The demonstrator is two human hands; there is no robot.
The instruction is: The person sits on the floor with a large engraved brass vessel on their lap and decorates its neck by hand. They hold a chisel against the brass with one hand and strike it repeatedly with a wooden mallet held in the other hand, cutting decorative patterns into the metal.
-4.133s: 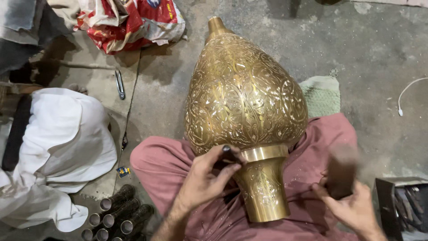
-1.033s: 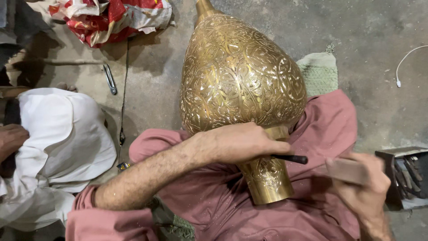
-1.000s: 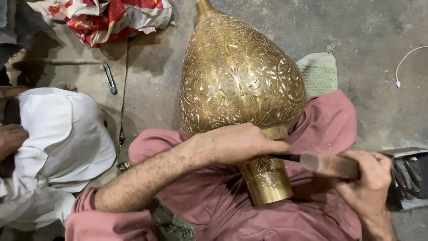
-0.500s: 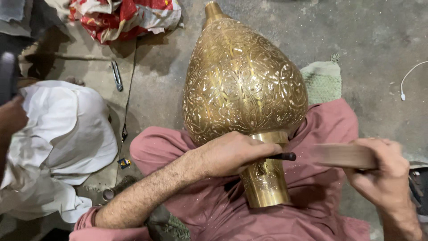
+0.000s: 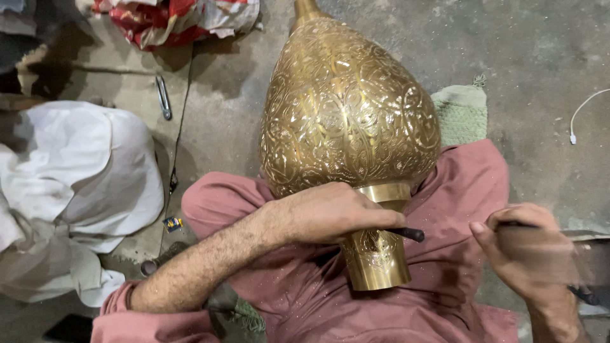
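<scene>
Engraved brass vessel (image 5: 349,127) lies across my lap, narrow neck toward me at 6 o'clock, pointed tip out at 12. My left hand (image 5: 330,213) is curled tight around a thin dark chisel (image 5: 406,234), its tip laid against the neck and pointing to 3 o'clock. My right hand (image 5: 527,251), at 4 o'clock and clear of the brass, is blurred; fingers look closed around something dark, possibly a mallet handle.

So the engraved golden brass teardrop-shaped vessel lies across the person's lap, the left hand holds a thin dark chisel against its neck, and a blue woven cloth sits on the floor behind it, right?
Not quite. The woven cloth behind the engraved golden brass teardrop-shaped vessel is pale green, not blue, as the head view shows. The rest holds: the vessel lies across the lap, and the left hand holds the thin dark chisel against its neck.
</scene>
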